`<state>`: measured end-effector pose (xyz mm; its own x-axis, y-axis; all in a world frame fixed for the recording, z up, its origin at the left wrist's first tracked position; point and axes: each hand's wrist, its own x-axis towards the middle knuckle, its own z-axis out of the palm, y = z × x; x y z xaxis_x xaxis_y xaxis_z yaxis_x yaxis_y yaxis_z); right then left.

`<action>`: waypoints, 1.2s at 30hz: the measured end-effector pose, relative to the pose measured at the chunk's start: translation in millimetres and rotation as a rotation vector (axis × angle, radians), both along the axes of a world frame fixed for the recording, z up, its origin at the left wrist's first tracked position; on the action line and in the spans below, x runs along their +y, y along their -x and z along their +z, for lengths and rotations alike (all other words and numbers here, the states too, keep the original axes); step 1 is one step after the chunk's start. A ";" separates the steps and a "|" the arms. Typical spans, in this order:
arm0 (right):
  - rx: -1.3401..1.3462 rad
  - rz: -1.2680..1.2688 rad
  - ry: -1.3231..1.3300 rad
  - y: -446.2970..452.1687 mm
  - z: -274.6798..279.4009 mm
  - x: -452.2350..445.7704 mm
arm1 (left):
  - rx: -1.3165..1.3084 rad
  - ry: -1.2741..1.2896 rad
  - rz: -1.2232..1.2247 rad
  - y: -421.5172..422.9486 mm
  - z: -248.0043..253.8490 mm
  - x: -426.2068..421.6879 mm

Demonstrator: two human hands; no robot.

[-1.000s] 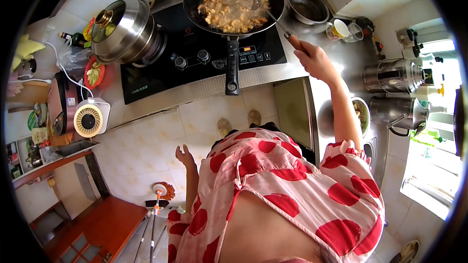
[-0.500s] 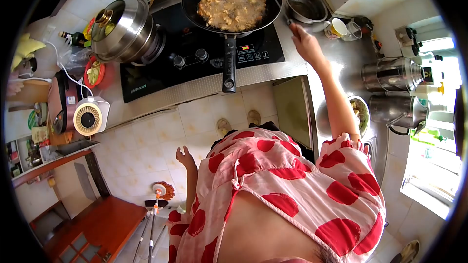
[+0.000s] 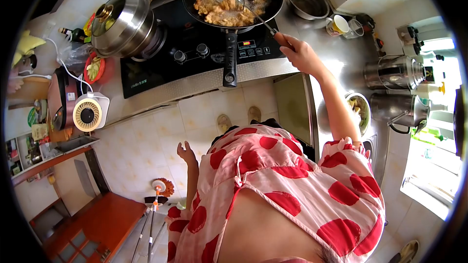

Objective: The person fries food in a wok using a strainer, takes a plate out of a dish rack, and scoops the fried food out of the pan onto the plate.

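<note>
A black wok [image 3: 192,6] sits on the cooktop [image 3: 161,75], its long handle pointing toward me. Pale brown pieces of food [image 3: 229,14] bubble in oil inside it. My right hand [image 3: 300,53] is wrapped round the wooden-looking grip of a metal skimmer [image 3: 265,24], whose round head dips among the food. Steam or glare blurs the head's detail. Down at my left side, my left hand [image 3: 186,153] hangs over the floor with fingers apart, touching nothing.
Left of the wok stands a lidded steel pot [image 3: 129,29]. A red basket [image 3: 100,75] and a small fan [image 3: 88,114] are farther left. On the right are a steel basin [image 3: 308,2], a mug [image 3: 337,25] and a bowl of food [image 3: 365,114]. A cabinet door [image 3: 295,107] hangs open.
My right hand has moved left and toward me. The skimmer's head has gone from the wok's upper right rim down into the food. My left hand stays low at my side.
</note>
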<state>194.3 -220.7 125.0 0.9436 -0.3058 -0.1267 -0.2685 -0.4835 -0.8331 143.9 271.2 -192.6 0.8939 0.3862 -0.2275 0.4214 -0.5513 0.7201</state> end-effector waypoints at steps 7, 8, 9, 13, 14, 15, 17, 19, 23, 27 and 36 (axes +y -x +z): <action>0.044 0.019 -0.074 9.2 19.5 15.0 | -0.019 -0.014 -0.062 0.7 -21.6 12.4; -0.076 0.040 -0.006 6.1 4.9 15.6 | 0.031 -0.003 -0.056 -2.4 -26.3 17.8; -0.195 0.060 0.069 -1.0 -15.9 11.0 | 0.079 0.007 -0.051 -6.7 -35.6 24.5; -0.199 -0.079 0.284 -19.7 -31.3 -8.5 | 0.000 0.005 -0.035 -16.6 -61.0 42.6; -0.179 -0.110 0.326 -23.7 -28.3 -12.5 | 0.003 0.002 -0.071 -18.1 -71.4 54.3; -0.158 -0.139 0.367 -27.6 -25.6 -16.0 | -0.021 -0.035 -0.099 -19.9 -96.3 72.2; -0.210 -0.217 0.392 -38.3 -21.1 -15.8 | -0.046 -0.077 -0.149 -28.4 -106.7 77.2; -0.094 -0.265 0.436 -56.2 -28.4 -16.8 | 0.097 -0.108 -0.105 -35.1 -101.5 78.8; -0.115 -0.043 0.412 -65.1 -56.2 -20.8 | -0.088 -0.082 -0.195 -46.1 -82.9 65.0; -0.258 -0.048 0.160 -29.9 -36.0 -11.2 | -0.054 -0.046 -0.156 -44.8 -43.0 38.9; 0.128 -0.113 -0.092 -28.4 -7.6 6.4 | 0.032 -0.013 -0.145 -27.1 -14.5 11.3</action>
